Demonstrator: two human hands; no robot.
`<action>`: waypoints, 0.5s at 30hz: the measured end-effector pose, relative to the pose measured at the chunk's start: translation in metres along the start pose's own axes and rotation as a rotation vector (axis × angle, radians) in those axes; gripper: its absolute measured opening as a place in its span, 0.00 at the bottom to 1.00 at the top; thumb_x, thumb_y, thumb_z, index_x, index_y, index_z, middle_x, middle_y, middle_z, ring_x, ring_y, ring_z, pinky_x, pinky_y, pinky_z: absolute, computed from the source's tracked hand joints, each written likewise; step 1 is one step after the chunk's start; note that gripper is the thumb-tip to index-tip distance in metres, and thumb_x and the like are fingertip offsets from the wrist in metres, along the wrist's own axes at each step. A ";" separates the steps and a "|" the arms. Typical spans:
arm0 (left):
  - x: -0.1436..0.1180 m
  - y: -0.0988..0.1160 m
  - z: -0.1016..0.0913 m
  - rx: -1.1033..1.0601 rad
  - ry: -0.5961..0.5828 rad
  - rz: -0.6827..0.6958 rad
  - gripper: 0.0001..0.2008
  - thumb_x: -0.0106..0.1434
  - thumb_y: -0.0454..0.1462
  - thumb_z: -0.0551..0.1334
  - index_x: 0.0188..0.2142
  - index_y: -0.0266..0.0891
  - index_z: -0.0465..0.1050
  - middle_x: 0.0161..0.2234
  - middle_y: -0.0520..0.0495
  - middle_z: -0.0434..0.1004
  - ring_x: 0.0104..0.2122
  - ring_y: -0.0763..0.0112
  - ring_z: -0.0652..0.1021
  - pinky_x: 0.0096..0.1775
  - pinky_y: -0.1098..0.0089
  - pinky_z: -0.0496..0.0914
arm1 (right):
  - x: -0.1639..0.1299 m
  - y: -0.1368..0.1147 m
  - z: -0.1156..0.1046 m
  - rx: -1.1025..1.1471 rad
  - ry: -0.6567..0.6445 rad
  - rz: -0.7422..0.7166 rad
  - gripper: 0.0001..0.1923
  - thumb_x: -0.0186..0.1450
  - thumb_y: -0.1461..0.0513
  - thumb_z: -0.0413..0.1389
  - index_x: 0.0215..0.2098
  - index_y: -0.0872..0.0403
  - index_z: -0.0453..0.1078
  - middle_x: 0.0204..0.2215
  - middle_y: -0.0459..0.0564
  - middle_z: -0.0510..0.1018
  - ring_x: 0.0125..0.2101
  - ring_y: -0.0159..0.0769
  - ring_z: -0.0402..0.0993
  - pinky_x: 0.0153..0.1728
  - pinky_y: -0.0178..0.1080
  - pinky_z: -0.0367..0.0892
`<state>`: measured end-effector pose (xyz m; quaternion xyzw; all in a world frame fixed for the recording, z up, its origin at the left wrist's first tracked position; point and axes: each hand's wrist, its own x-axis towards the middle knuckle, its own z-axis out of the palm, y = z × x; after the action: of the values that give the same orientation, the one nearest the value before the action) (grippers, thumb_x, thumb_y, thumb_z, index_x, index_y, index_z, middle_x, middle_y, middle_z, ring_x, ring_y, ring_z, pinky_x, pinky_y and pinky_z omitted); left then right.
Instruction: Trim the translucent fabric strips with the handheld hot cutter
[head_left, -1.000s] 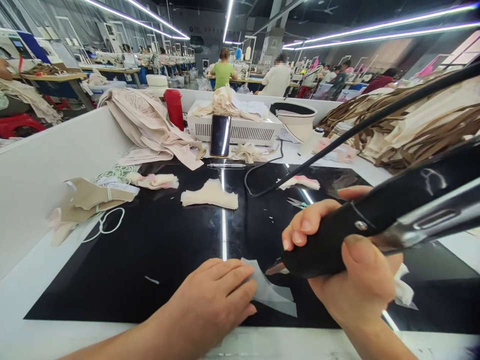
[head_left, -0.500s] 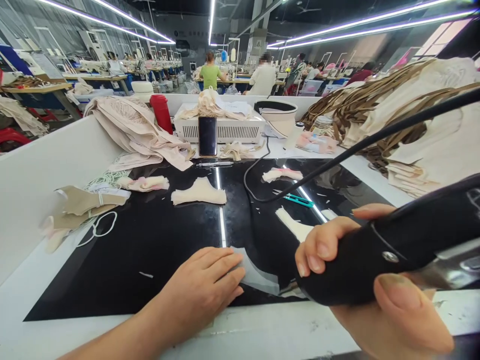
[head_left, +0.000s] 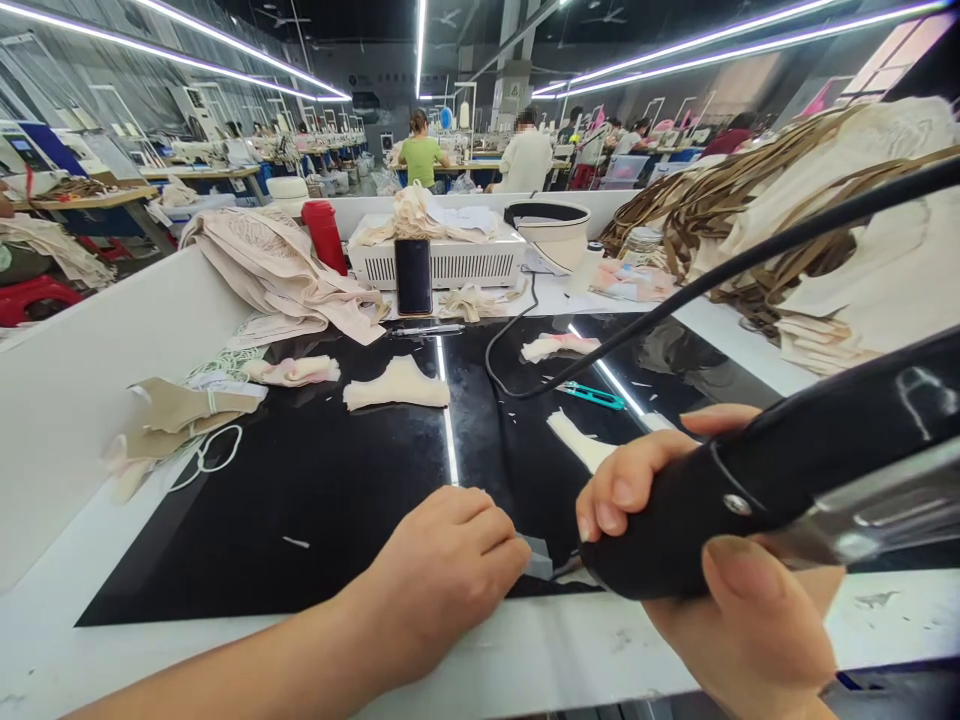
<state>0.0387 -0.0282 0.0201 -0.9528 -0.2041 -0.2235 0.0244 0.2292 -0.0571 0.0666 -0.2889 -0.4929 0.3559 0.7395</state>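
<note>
1. The patch (head_left: 538, 558), a small pale translucent piece, lies on the near edge of the black mat (head_left: 337, 500), mostly hidden between our two hands.
2. Our left hand (head_left: 442, 565) presses flat on the patch, fingers curled over its left part; it pins the piece and grips nothing.
3. Our right hand (head_left: 720, 590) is wrapped tight around the black tool (head_left: 787, 480), whose nose points down at the patch; its tip is hidden behind the handle, so we cannot tell if it touches. Its cord (head_left: 675, 300) runs off up to the right.
4. As we judge it, work on this patch is under way: how much of it is done cannot be read here.
5. Further out on the mat lie a cream strip (head_left: 577, 445), teal snips (head_left: 596, 397) and folded pieces (head_left: 397, 385), which may be finished or waiting.
6. Beyond them a phone (head_left: 413, 276) leans on a white box (head_left: 465, 262), beside a red bottle (head_left: 325, 235).
</note>
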 end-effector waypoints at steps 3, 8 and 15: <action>0.006 0.005 0.013 -0.034 0.026 -0.049 0.11 0.75 0.31 0.64 0.33 0.39 0.72 0.30 0.54 0.73 0.32 0.66 0.74 0.35 0.64 0.70 | 0.000 0.001 -0.001 0.002 -0.004 -0.012 0.22 0.65 0.52 0.72 0.51 0.48 0.72 0.27 0.44 0.79 0.23 0.36 0.74 0.22 0.40 0.75; 0.007 0.009 0.025 0.017 0.055 -0.060 0.10 0.73 0.32 0.69 0.33 0.40 0.72 0.28 0.54 0.73 0.32 0.65 0.73 0.33 0.63 0.65 | 0.001 0.000 -0.002 -0.002 0.001 0.007 0.21 0.65 0.52 0.72 0.50 0.47 0.72 0.27 0.44 0.79 0.23 0.37 0.74 0.22 0.40 0.75; 0.007 0.011 0.024 0.019 0.048 -0.061 0.13 0.73 0.30 0.65 0.31 0.41 0.69 0.29 0.54 0.72 0.31 0.67 0.71 0.34 0.64 0.63 | 0.002 0.001 -0.002 -0.012 0.008 -0.011 0.21 0.65 0.52 0.72 0.50 0.47 0.73 0.27 0.44 0.79 0.22 0.37 0.74 0.21 0.40 0.75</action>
<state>0.0588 -0.0319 0.0025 -0.9403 -0.2343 -0.2449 0.0314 0.2309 -0.0552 0.0658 -0.2922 -0.4935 0.3476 0.7418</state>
